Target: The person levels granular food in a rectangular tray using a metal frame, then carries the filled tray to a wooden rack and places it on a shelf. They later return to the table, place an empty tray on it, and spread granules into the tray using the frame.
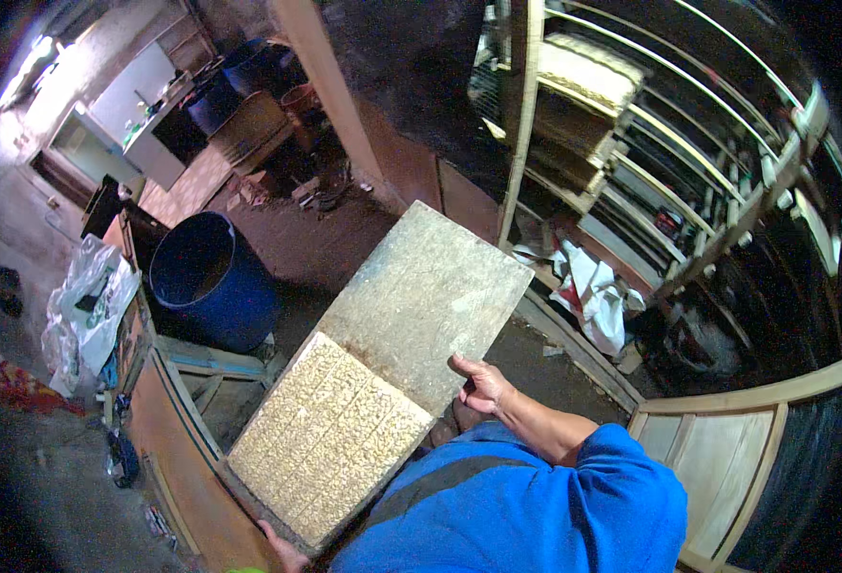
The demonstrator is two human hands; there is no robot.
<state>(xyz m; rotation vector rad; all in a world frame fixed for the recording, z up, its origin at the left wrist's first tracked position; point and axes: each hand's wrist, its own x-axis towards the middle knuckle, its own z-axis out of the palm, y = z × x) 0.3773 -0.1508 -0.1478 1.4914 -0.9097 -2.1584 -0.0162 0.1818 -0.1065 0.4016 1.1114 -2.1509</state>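
Both my hands hold a long, flat grey board [428, 286] out in front of my body. On its nearer half lies a pale yellow slab [328, 437] of coarse, bean-like pieces, marked by several parallel lines. Stains and scuffs show on the bare far half. My right hand [485, 387] grips the board's right edge near its middle, thumb on top and fingers mostly hidden beneath. At the bottom of the view, my left hand [285, 550] holds the near left corner, only partly visible.
A blue barrel [213, 279] stands left of the board, beside a wooden panel [185, 444] with a plastic bag [92, 308]. Wooden racks [650, 150] fill the upper right, with crumpled white sheeting [593, 294] below. A wooden frame [707, 458] stands at my right. A post [335, 93] rises ahead.
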